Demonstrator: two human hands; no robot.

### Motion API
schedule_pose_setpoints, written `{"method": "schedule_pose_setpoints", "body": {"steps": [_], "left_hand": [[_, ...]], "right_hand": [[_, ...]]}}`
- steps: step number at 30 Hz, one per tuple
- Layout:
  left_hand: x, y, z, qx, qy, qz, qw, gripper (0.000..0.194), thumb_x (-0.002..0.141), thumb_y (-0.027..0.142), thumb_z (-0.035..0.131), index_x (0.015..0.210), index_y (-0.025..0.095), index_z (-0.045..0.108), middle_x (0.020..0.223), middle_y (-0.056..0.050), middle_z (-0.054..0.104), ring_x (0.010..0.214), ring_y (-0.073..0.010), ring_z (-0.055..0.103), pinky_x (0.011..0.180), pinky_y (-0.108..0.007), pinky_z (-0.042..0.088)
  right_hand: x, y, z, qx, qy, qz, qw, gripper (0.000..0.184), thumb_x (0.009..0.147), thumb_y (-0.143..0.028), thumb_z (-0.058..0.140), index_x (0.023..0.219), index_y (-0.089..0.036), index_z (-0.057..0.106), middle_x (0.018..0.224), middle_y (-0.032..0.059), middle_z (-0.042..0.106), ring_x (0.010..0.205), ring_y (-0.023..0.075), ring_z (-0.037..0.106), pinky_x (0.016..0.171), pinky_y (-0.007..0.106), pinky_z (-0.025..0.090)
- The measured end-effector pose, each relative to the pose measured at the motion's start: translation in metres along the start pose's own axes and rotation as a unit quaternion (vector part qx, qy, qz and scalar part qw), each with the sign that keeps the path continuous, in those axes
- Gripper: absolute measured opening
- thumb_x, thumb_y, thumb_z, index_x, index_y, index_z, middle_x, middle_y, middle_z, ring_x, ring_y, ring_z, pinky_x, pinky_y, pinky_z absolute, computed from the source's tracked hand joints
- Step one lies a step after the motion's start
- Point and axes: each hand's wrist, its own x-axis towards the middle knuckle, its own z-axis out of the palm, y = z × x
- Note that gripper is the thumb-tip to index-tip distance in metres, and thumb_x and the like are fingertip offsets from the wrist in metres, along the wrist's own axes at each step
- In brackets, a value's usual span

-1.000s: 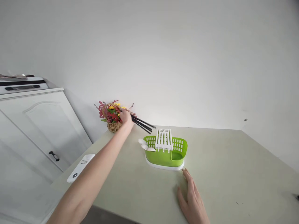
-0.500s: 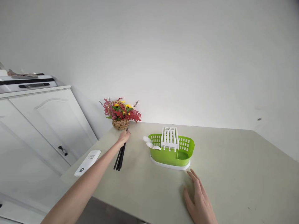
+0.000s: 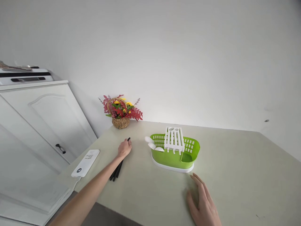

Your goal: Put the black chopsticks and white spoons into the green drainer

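Observation:
My left hand (image 3: pixel 124 148) reaches out over the pale table (image 3: pixel 235 175) and rests on a bundle of black chopsticks (image 3: pixel 115 172) that lie flat on the surface, its fingers curled round their upper part. One chopstick tip pokes out past the fingers. Right of that hand stands a green slotted cutlery caddy (image 3: pixel 172 156) on a white base, with a white rack insert (image 3: pixel 174 138) and white spoons (image 3: pixel 150 143) at its left end. My right hand (image 3: pixel 203 204) lies flat and open on the table, in front of the caddy's right end, holding nothing.
A small wicker basket of red and yellow flowers (image 3: pixel 121 110) stands against the wall behind my left hand. A white flat device (image 3: pixel 86 158) lies at the table's left edge. A white cabinet (image 3: pixel 44 119) stands to the left.
My left hand brought the chopsticks down from the air in front of the flower basket and laid them on the table. My right hand stayed flat on the table.

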Motion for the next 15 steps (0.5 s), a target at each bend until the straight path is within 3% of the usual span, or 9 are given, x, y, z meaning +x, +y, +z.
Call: {"method": "schedule_pose_setpoints", "body": {"steps": [6,15], "left_hand": [[-0.006,-0.005,0.008,0.048,0.029,0.077,0.995,0.028,0.101,0.03,0.044,0.103,0.017,0.068,0.11,-0.017,0.071,0.112,-0.0317,0.065,0.1,-0.039,0.046],[-0.016,-0.01,0.014,0.064,0.077,0.105,0.989,0.025,0.097,0.028,0.05,0.111,0.014,0.064,0.117,-0.019,0.063,0.114,-0.0339,0.056,0.1,-0.043,0.044]], "right_hand": [[0.001,-0.004,-0.004,-0.007,-0.016,-0.001,1.0,0.044,0.099,-0.047,0.042,0.138,-0.031,0.05,0.148,0.0067,0.055,0.129,0.0286,0.059,0.1,0.045,0.055],[0.001,-0.007,-0.007,-0.01,-0.022,0.014,1.0,0.043,0.098,-0.048,0.042,0.136,-0.03,0.051,0.147,0.0067,0.055,0.128,0.0292,0.06,0.098,0.044,0.055]]}}
